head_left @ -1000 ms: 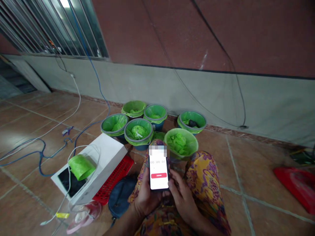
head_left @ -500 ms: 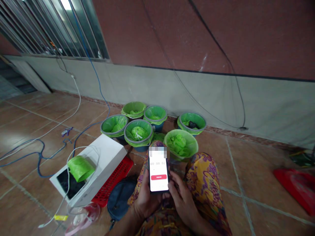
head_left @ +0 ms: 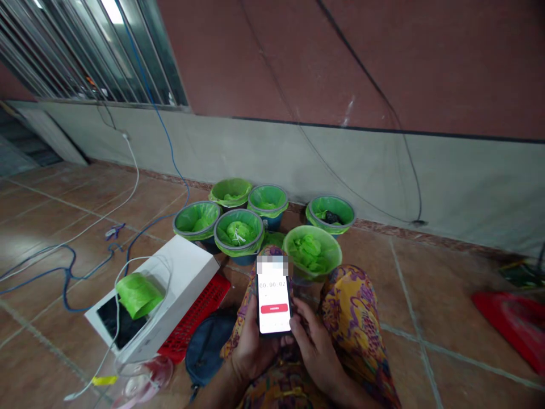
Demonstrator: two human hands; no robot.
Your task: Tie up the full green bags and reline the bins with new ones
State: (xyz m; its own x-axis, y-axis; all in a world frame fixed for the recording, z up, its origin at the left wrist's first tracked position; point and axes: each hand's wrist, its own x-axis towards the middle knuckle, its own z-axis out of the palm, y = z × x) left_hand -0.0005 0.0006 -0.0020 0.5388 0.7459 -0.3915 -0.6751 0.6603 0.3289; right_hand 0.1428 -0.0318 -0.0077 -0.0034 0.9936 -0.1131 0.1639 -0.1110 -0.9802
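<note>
A smartphone (head_left: 273, 292) with a lit white screen is held upright above my lap. Its display shows a timer and a red button, and the top part is blurred out. My left hand (head_left: 251, 343) wraps the phone's left side and lower back. Against the lower right edge, my right hand (head_left: 315, 341) grips it with the thumb at the side. Just beyond my knees stand several bins lined with green bags; the closest are a pale green bin (head_left: 313, 253) holding a crumpled bag and a grey-rimmed bin (head_left: 239, 233) with a tied bundle inside.
To the left lies a white box (head_left: 187, 267) carrying a green bag roll (head_left: 138, 295), a dark tablet-like panel and a white cable. Near it are a red basket (head_left: 213, 298), a dark blue pouch (head_left: 208, 343) and a blue hose (head_left: 68, 278). A red object (head_left: 506, 329) lies far right.
The view has shifted very slightly. Both hands keep the same hold on the phone, and the bins stand where they were.
</note>
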